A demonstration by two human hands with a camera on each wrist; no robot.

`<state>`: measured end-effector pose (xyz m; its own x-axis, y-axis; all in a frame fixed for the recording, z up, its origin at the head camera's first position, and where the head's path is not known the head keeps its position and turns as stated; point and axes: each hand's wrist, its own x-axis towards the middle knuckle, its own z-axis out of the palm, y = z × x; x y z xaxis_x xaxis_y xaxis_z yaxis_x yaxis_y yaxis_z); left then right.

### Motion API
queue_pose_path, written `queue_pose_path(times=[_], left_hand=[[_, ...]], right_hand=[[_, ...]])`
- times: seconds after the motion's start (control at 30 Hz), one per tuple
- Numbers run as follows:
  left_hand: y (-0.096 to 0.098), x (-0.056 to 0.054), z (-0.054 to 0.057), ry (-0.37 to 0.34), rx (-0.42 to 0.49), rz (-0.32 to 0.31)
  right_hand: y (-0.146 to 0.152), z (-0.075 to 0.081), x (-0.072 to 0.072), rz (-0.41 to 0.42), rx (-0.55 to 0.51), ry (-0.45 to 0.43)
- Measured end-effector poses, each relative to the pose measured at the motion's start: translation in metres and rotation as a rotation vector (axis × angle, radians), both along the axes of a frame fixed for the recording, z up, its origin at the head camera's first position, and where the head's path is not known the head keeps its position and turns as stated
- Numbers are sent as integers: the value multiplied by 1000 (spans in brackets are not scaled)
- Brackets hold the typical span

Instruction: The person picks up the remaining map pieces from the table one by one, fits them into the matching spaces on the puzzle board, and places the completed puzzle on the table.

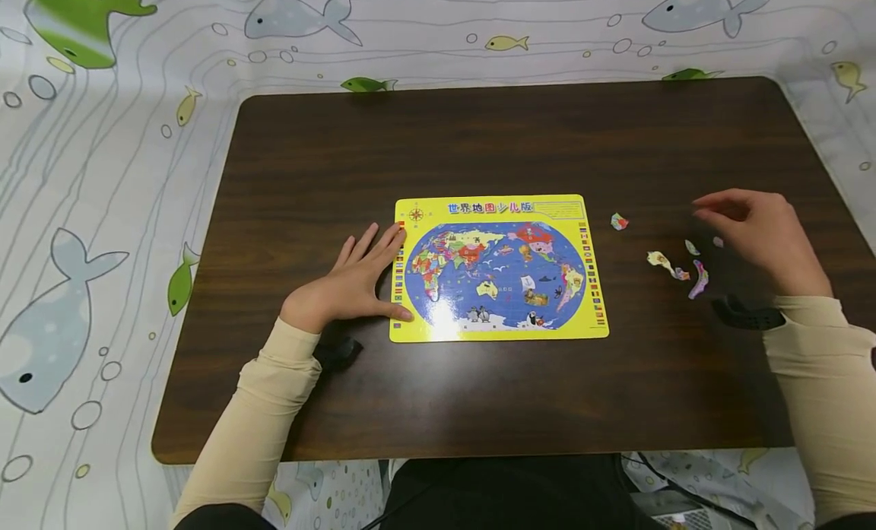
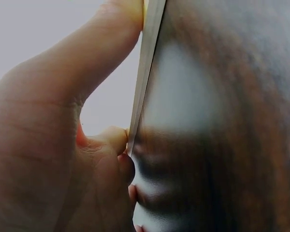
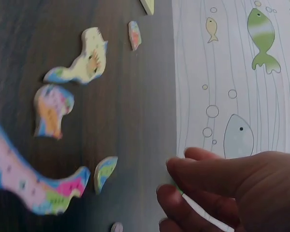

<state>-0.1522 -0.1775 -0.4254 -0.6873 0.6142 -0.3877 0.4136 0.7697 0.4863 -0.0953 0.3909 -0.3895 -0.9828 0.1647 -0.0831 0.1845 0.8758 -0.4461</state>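
Left hand (image 1: pixel 352 283) open, fingers spread, was laid against the left edge of a yellow-bordered map board (image 1: pixel 506 309) set flat on a dark table (image 1: pixel 520 408). The right hand (image 1: pixel 769 230) was held near small colourful pieces (image 1: pixel 698 280) scattered to the board's right, its thumb and fingers bent toward one another; whether anything was pinched between them could not be told.

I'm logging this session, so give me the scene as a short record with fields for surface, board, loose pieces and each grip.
Surface: dark table, fish-print cloth beyond it
Board: yellow-bordered world map, lying flat
Loose pieces: six, right of the board
Left grip: fingers spread, thumb on board's left edge
Right grip: beside the pieces, fingertips close; pinching anything unclear
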Motion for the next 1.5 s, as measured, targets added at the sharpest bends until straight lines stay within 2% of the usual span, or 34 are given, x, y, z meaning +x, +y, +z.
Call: queue_pose_path(times=[0.27, 0.4, 0.7, 1.07, 1.27, 1.5], left_hand=[[-1, 0, 3, -5, -6, 1], [0, 1, 5, -10, -7, 3], [0, 0, 5, -16, -12, 10], [1, 1, 5, -23, -9, 9], [1, 1, 3, -15, 3, 12], [1, 0, 3, -13, 4, 6]], right_hand=[[1, -5, 1, 140, -12, -94], [-2, -6, -1, 184, 5, -100], [6, -11, 0, 183, 26, -98], [9, -21, 2, 172, 37, -17], [8, -22, 2, 178, 52, -7], [5, -19, 13, 136, 69, 24]])
